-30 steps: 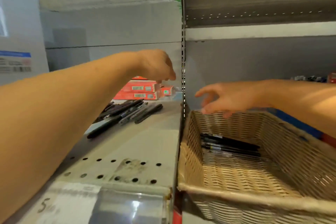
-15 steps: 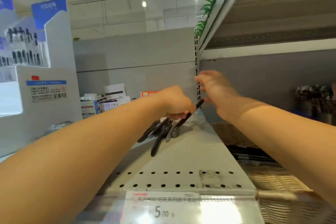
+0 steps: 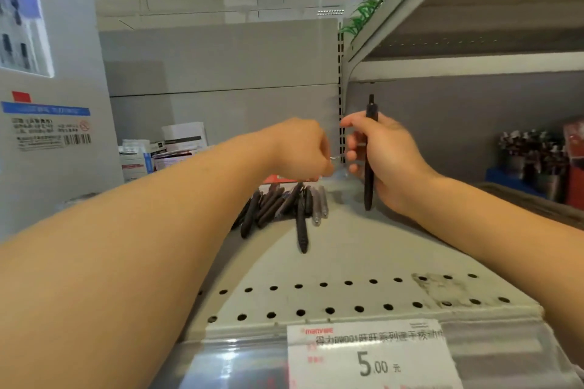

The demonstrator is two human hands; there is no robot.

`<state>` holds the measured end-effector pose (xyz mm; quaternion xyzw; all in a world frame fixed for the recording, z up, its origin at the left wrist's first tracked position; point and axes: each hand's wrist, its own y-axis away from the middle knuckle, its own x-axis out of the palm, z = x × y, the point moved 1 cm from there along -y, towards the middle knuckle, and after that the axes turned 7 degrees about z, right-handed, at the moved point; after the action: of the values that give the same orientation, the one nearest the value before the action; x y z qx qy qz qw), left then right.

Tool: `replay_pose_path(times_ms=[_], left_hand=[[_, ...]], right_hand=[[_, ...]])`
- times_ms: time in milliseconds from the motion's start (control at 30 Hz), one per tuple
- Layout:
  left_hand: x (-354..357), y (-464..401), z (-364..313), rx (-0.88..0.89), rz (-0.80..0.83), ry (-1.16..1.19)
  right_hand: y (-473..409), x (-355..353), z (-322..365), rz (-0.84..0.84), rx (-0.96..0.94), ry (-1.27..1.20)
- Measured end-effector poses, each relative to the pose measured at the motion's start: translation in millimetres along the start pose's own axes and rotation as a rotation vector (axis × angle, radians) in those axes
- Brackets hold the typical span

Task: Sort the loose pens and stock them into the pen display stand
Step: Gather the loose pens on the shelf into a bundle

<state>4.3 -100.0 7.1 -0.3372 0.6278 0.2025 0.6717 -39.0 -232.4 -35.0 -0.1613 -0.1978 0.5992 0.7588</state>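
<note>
The loose pens lie in a heap at the back of the shelf, most of them pointing roughly the same way, with one black pen lying a little forward of the rest. This heap appears to serve as the unsorted stock.

The right hand holds one black pen upright, click end up and tip close to the shelf surface. Its fingers are curled round the barrel, the thumb side toward the camera. The vertical hold probably suits a check of the pen type before it goes into a slot (a judgement only).

The left hand hovers over the heap with its fingers curled tightly inward. A small pale item shows at the fingertips; whether the fingers pinch it, or what it is, cannot be told. The two hands sit just beside each other, apart.

The stand rises at the far left, well apart from both hands, with pens visible in its upper compartment. A price tag fronts the shelf edge.
</note>
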Motion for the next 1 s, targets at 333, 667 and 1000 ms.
replay_pose_path(times_ms=[333,667,1000], left_hand=[[33,-10,-23,-0.089,0.186,-0.257],[8,-1,-8,-0.238,-0.008,0.125],[-1,7,-14,-0.036,-0.053,0.492]], right_hand=[[-2,-3,-7,0.050,0.131,-0.047],[-5,-5,-16,0.025,0.209,-0.029],[-5,-4,-14,0.053,0.097,-0.027]])
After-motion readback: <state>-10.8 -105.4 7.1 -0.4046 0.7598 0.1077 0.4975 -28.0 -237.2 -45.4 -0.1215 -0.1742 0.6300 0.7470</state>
